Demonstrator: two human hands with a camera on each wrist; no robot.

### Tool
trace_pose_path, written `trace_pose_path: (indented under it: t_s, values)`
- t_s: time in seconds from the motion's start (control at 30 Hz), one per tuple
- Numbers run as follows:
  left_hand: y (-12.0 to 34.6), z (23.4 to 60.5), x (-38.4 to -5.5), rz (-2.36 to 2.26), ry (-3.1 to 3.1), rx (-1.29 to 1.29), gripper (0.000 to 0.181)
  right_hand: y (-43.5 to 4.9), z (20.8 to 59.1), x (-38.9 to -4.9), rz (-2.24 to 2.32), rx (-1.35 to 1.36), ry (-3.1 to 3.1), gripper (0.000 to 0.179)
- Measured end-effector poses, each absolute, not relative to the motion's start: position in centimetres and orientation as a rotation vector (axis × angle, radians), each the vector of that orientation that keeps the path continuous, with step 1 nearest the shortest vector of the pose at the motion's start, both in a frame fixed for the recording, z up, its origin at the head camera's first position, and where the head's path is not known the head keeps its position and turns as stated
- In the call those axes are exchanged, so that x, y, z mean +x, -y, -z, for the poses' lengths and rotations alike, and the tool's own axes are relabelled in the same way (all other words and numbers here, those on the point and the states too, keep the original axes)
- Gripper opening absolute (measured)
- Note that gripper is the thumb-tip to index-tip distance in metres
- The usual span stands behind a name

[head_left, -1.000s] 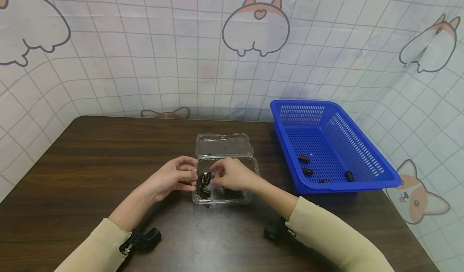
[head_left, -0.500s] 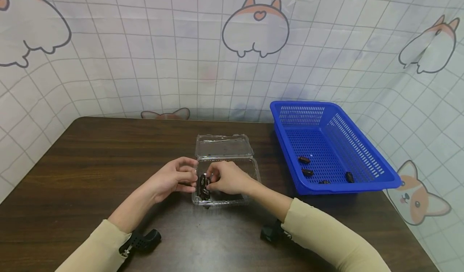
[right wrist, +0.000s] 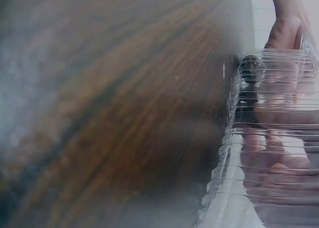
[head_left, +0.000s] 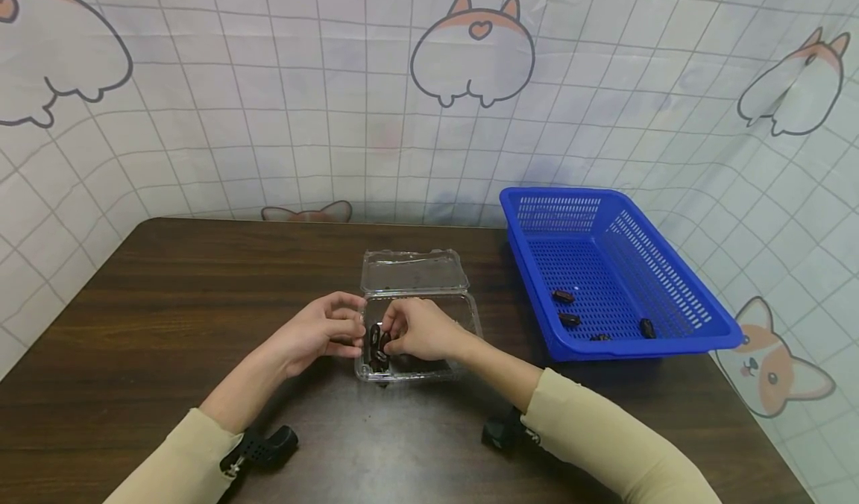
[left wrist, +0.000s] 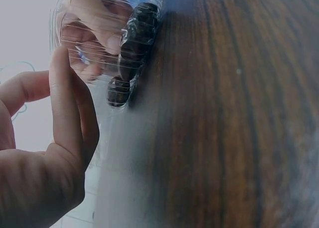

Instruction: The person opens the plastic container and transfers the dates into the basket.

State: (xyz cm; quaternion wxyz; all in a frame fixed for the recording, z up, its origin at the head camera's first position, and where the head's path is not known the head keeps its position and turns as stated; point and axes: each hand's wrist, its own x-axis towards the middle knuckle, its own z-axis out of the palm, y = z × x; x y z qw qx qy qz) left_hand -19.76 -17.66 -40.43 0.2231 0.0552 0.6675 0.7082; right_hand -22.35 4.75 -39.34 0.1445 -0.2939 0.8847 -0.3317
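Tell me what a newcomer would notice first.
Probably the bright blue basket at right, holding a few dark pieces. Next, cartoon animals on the backdrop, then the open clear container on the table, with the right hand inside and the left hand at its left side.

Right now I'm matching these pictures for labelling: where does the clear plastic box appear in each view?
Head: the clear plastic box sits just below centre, its lid open behind.
Left wrist: the box is at the upper left, cut off by the top edge.
Right wrist: the box runs down the right side.
Shared landmark: the dark pieces inside, seen through its wall in both wrist views.
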Motion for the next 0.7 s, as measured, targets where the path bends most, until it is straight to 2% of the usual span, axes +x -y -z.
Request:
trace_pose_path:
  t_s: [0.43,0.6,0.7]
  values:
    - [17.6,40.6,-19.8,-1.947,-1.853,0.139,0.047,-6.4,39.0,-22.1,1.074,-0.909,-2.479,0.021]
    - [17.6,40.6,-19.8,-1.947,-1.857,0.139,0.047,-7.4,38.4,-21.9,1.128,-0.874,-2.478,0.032]
    - [17.6,40.6,-19.9,-1.945,-1.863,0.142,0.048,-7.9,37.8,-21.8,1.153,-0.840,-2.495,0.031]
